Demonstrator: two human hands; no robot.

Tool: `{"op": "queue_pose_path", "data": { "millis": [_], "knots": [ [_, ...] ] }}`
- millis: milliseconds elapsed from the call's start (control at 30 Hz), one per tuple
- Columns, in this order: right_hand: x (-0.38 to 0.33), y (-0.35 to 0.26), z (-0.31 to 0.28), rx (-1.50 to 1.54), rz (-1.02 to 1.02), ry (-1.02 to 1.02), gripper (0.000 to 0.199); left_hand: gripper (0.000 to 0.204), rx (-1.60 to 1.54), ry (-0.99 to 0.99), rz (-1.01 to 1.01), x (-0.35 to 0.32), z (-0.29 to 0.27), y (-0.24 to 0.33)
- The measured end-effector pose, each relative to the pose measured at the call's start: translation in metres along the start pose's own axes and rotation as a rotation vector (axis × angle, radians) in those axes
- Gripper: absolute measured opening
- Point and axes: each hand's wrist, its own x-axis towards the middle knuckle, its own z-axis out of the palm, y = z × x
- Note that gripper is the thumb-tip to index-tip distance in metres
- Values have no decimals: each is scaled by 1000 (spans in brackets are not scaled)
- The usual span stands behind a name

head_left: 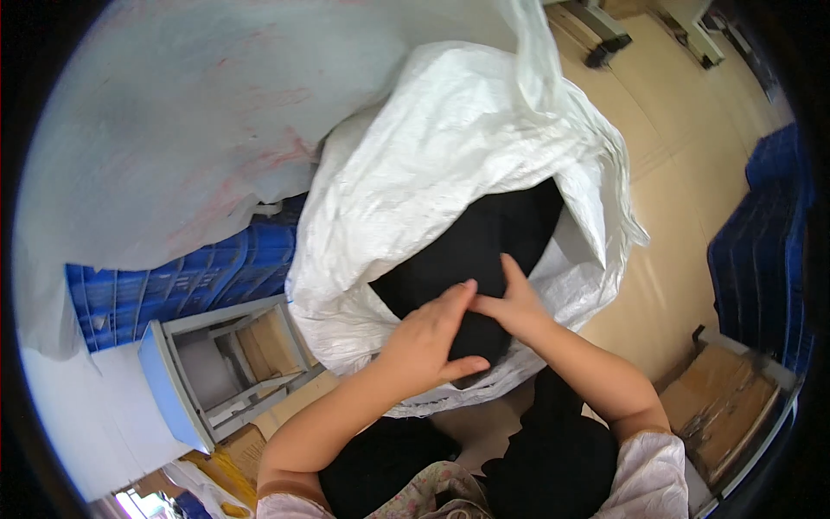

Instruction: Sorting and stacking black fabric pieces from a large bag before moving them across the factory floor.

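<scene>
A large white woven sack (415,164) stands in front of me with its mouth gaping. Folded black cloth (471,242) fills the opening. My left hand (425,339) lies on the near part of the cloth, its fingers stretched out and its thumb spread toward me. Beside it, my right hand (517,304) rests on the same cloth with thumb and forefinger apart. The right thumb is close to the left fingertips; whether they touch I cannot tell. The other right fingers are mostly hidden.
Translucent plastic sheeting (199,130) hangs at the upper left over blue crates (181,290). A grey metal frame (238,355) is left of the sack. Another blue crate (765,251) and a framed brown board (722,411) stand right. Wheeled legs (609,45) stand on the beige floor (683,195).
</scene>
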Motion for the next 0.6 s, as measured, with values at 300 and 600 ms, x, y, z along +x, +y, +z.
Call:
{"op": "queue_pose_path", "data": {
  "millis": [300,600],
  "knots": [
    [-62,-86,-55,-620,-194,-18,64,36,-143,-358,-46,-73,-59,-2],
    [-84,-261,69,-715,-459,-526,58,26,-370,174,-433,-202,-50,-28]
  ]
}}
